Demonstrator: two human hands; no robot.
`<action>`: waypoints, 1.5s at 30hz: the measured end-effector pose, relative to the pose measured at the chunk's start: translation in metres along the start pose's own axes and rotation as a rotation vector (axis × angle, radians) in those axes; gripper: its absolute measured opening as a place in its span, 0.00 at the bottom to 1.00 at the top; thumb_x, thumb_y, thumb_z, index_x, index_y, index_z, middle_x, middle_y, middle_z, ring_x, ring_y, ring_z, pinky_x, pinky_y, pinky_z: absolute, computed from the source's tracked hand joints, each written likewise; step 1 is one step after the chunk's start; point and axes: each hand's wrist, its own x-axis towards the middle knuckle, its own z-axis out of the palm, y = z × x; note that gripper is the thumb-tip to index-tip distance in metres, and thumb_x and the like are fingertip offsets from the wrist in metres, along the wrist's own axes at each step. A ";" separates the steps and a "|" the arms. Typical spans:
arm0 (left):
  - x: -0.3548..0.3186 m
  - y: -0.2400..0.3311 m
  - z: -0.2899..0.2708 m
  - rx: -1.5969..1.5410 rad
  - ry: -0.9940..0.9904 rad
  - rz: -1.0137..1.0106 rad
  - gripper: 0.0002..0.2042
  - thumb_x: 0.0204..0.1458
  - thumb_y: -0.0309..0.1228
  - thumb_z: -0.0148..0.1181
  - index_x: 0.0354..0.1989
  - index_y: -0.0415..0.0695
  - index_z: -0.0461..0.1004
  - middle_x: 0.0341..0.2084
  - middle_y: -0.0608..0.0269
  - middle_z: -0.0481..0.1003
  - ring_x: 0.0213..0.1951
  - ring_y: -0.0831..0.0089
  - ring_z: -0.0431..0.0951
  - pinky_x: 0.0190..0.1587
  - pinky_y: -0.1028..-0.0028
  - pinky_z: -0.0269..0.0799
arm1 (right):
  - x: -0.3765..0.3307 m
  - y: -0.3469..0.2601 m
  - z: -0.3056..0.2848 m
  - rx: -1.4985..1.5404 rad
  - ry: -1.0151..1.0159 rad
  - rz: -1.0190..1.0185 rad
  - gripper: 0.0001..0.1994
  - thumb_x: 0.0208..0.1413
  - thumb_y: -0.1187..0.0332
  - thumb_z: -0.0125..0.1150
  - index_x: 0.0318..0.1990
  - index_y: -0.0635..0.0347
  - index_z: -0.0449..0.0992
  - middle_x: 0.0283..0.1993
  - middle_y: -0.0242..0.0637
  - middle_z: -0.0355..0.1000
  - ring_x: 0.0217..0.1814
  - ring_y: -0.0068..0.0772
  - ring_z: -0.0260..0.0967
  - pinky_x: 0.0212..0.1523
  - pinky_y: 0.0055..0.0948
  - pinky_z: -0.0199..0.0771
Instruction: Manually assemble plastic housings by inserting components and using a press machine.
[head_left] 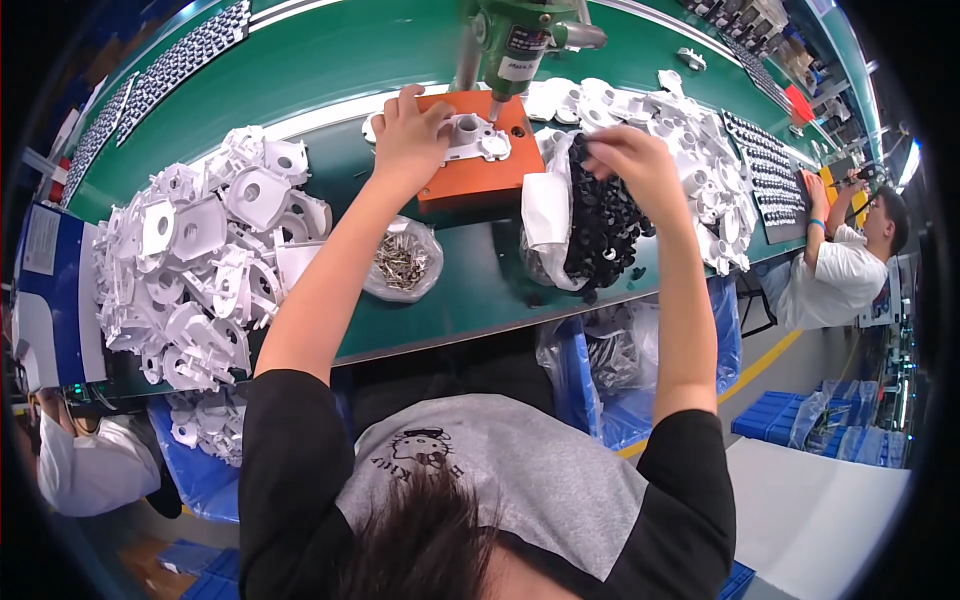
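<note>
The rectangular block [470, 184] is orange, the moulded plastic part [467, 134] white, the small heaped pieces [603, 228] black, the table [470, 285] green.

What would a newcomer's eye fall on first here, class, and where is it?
Probably the bright orange block at the picture's upper middle, under a green machine, with the left hand at a white part on top. Next come the big heap of white plastic parts at the left and the pile of small black pieces right of centre, the right hand at its upper end.
</note>
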 end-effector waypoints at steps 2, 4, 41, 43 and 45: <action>-0.001 0.011 -0.002 0.030 -0.027 -0.047 0.13 0.42 0.31 0.56 0.39 0.50 0.72 0.48 0.59 0.61 0.50 0.60 0.61 0.48 0.58 0.53 | 0.035 -0.011 0.027 -0.132 -0.085 -0.084 0.11 0.49 0.71 0.57 0.37 0.71 0.74 0.29 0.38 0.74 0.30 0.24 0.69 0.36 0.21 0.69; -0.007 0.018 0.003 0.107 0.048 0.087 0.09 0.41 0.27 0.54 0.32 0.43 0.73 0.43 0.58 0.66 0.48 0.61 0.63 0.49 0.60 0.55 | 0.066 -0.004 0.048 -0.067 -0.184 -0.079 0.10 0.48 0.72 0.59 0.36 0.70 0.74 0.31 0.37 0.73 0.32 0.23 0.68 0.36 0.22 0.68; -0.013 -0.010 -0.016 -0.190 -0.129 0.293 0.09 0.46 0.26 0.50 0.35 0.44 0.74 0.36 0.63 0.73 0.41 0.63 0.71 0.42 0.67 0.71 | -0.046 -0.002 0.210 -0.661 -0.348 -0.644 0.07 0.39 0.75 0.55 0.29 0.66 0.72 0.34 0.47 0.68 0.40 0.46 0.67 0.39 0.38 0.72; -0.015 -0.011 -0.016 -0.191 -0.134 0.286 0.09 0.46 0.27 0.50 0.35 0.44 0.74 0.36 0.63 0.73 0.41 0.63 0.71 0.42 0.67 0.71 | -0.041 0.000 0.209 -0.643 -0.366 -0.640 0.07 0.39 0.76 0.54 0.29 0.66 0.74 0.34 0.49 0.69 0.40 0.47 0.69 0.39 0.38 0.72; -0.016 -0.010 -0.016 -0.196 -0.137 0.279 0.09 0.47 0.27 0.50 0.35 0.44 0.74 0.36 0.62 0.73 0.41 0.63 0.71 0.42 0.67 0.71 | -0.031 0.002 0.204 -0.507 -0.510 -0.476 0.07 0.38 0.77 0.54 0.29 0.67 0.74 0.33 0.50 0.70 0.37 0.49 0.70 0.39 0.38 0.72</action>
